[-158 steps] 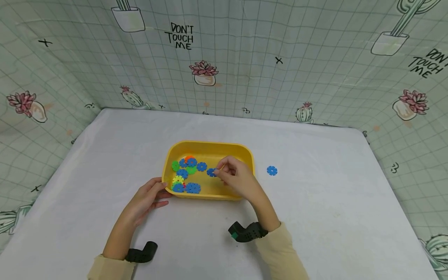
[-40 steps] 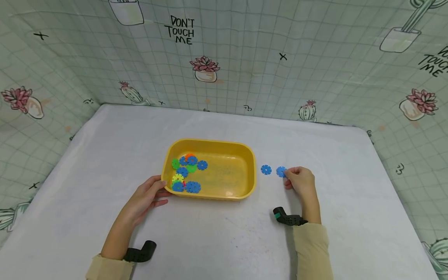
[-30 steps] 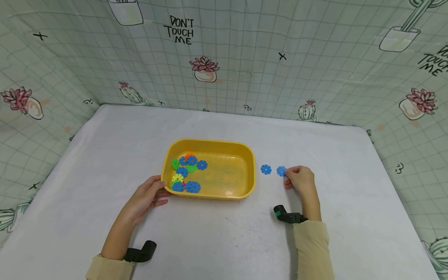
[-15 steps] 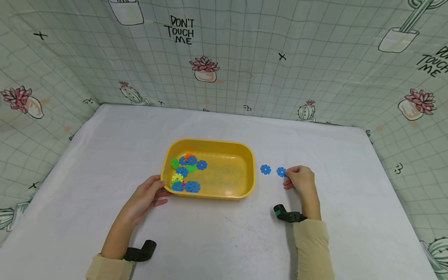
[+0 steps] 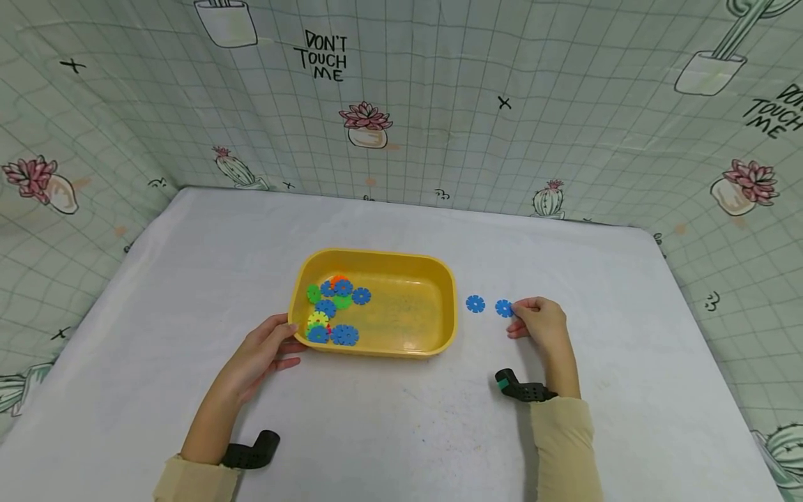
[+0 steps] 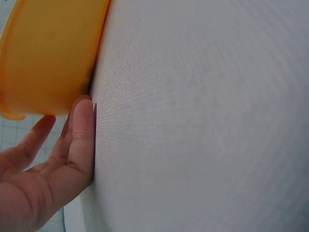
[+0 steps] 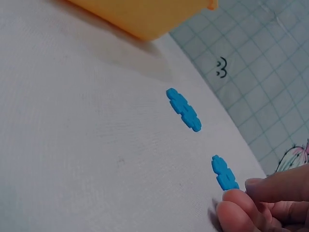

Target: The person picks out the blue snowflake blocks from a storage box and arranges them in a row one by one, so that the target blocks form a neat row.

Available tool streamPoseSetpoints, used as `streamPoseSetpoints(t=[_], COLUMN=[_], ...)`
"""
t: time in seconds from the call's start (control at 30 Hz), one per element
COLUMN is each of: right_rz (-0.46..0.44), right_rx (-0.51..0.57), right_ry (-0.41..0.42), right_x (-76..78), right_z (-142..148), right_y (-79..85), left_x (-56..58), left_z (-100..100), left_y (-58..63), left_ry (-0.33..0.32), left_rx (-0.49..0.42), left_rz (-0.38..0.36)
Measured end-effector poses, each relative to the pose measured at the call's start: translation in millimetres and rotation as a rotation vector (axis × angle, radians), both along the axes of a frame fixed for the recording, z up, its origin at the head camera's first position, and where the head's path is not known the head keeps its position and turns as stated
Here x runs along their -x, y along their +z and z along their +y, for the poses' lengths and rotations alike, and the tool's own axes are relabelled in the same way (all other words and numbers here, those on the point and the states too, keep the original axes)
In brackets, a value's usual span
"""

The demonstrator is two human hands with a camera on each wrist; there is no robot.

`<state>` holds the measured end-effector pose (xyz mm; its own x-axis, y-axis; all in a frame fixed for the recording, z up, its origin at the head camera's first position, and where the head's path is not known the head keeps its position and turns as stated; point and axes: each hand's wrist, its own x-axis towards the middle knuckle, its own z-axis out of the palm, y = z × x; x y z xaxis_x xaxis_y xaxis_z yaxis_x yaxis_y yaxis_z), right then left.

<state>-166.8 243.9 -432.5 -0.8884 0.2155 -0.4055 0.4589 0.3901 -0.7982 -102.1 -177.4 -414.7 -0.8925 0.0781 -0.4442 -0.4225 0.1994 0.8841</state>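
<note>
My right hand (image 5: pixel 541 322) pinches the right edge of a blue interlocking disc (image 5: pixel 504 308) between thumb and fingertips, low over the white table. A second blue interlocking disc (image 7: pixel 184 109) lies flat on the cloth, between the pinched one and the yellow tray (image 5: pixel 401 256). My left hand (image 5: pixel 266 347) touches the tray's front left corner, one fingertip at the rim and the other fingers spread loosely below. In the left wrist view these fingers (image 6: pixel 83 118) lie along the cloth against the tray's outer wall.
Several notched discs, blue, green, yellow and orange, lie in the tray's left part, among them a lone blue disc (image 5: pixel 361 296). A patterned curtain (image 5: pixel 439 139) hangs behind the white-covered table (image 5: pixel 376 432). Each wrist wears a black camera mount.
My right hand has brought a blue disc out of the tray to the table's right side. The other loose disc now lies closer to the tray. My left hand stays put.
</note>
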Motion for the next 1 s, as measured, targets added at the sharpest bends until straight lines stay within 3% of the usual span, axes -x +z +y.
streamPoseSetpoints(t=[0.27,0.57,0.73,0.8,0.97,1.0], right_rz=[0.078,0.229,0.382,0.396,0.330,0.345], right_rx=[0.107,0.051,0.002,-0.016,-0.021,-0.026], right_ry=[-0.003,0.123,0.180,0.200,0.275,0.295], right_x=[-9.1,-23.1,-14.0,-19.0,-45.1,-47.7], right_z=[1,-11,-9,-20,-67,-73], right_y=[1.5,23.7,-17.9,-9.7,54.2,57.2], left_x=[0.1,-0.2,-0.4,-0.3,-0.2,-0.1], left_z=[1,0,0,0,0,0], left_y=[0.1,0.3,0.7,0.7,0.8,0.7], left_ry=[0.003,0.003,0.000,0.001,0.001,0.001], left_rx=[0.003,0.001,-0.002,-0.003,-0.003,-0.004], left_rz=[-0.005,-0.007,-0.005,-0.005,-0.006,-0.006])
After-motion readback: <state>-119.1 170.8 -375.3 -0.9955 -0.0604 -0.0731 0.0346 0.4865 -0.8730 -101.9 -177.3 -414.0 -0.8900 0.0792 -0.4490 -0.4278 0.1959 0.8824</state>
